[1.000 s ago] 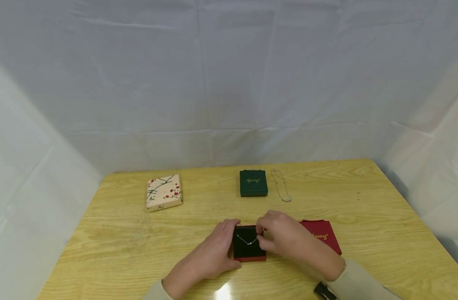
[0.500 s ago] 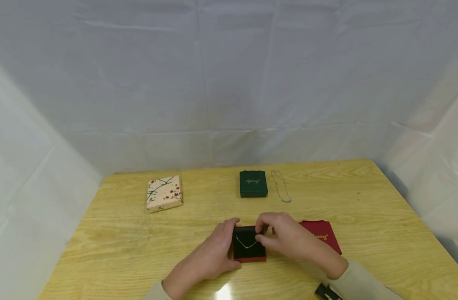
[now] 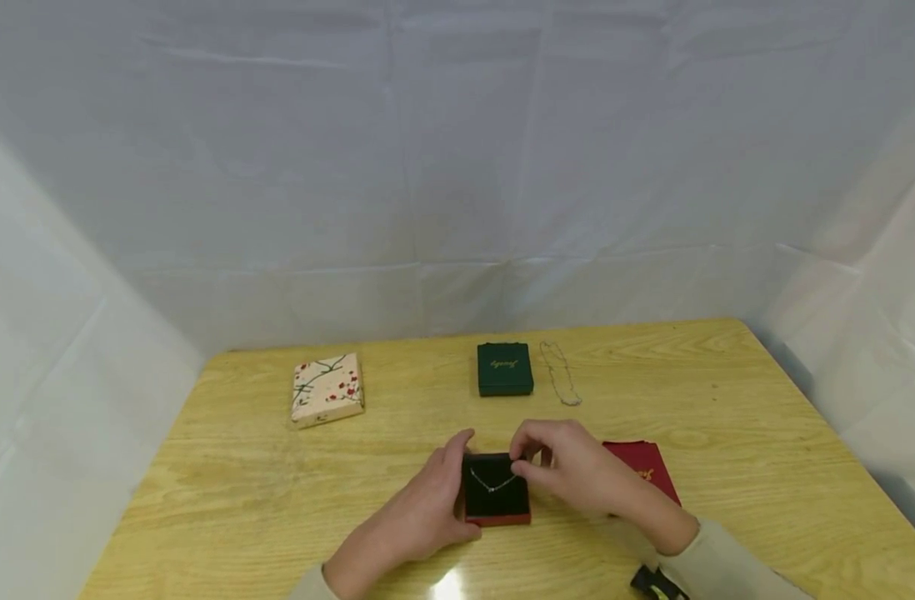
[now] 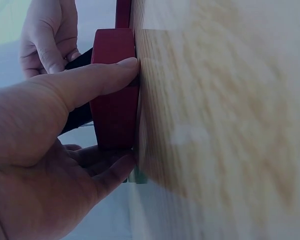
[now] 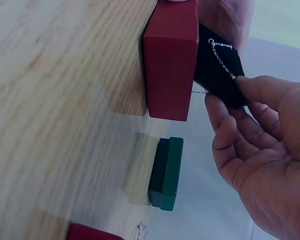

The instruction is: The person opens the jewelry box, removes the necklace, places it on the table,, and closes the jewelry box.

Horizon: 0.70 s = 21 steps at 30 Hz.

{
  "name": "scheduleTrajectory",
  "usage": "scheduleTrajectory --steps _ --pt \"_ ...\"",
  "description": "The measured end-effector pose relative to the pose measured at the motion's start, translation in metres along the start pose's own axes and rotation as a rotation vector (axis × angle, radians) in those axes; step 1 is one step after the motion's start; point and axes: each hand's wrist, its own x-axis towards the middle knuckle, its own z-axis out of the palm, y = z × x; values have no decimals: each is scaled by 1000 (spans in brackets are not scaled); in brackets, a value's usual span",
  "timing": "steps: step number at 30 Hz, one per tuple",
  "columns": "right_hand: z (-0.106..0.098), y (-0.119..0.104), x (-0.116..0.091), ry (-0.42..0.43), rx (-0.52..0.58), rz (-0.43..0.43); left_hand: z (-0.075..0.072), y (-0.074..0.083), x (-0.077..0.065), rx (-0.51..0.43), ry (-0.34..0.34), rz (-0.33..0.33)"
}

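My left hand [image 3: 427,508] grips a small red jewelry box [image 3: 498,521] from its left side, with the thumb at the near wall and fingers at the far side. A black cushioned insert [image 5: 205,62] tilts up out of the box in the right wrist view. A thin silver necklace [image 3: 491,489] hangs in a V across the insert's face. My right hand [image 3: 566,467] pinches the insert's upper right corner, thumb on the front by the chain and fingertips behind. A strand of chain [image 5: 199,92] shows behind the insert, close to the right fingertips.
A red lid [image 3: 652,471] with gold lettering lies right of the box, partly behind the right forearm. Farther back are a green jewelry box [image 3: 505,371], a second silver chain [image 3: 562,375] and a floral box [image 3: 327,392]. A black object [image 3: 656,582] sits near the right sleeve.
The necklace's V has shifted a little on the insert. My left fingertips have risen slightly at the box's far corner. The right hand keeps its pinch at the corner.
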Motion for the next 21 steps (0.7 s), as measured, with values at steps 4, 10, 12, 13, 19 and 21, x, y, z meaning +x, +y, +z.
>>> scheduleTrajectory --steps 4,10,12,13,19,21 --pt "-3 0 0 11 -2 -8 0 0 -1 -21 8 -12" --pt "-8 -2 2 36 6 -41 0 1 -2 -46 11 -5" --pt "-10 -3 3 38 11 -49 0 1 -2 -59 9 -6" --pt "-11 -3 3 40 13 -51 -1 1 -2 -68 7 -8" --pt "-14 -3 4 46 25 -50 -5 0 -3 -149 12 -33" --pt "-15 -3 4 44 31 -48 -7 0 -4 -164 35 -37"
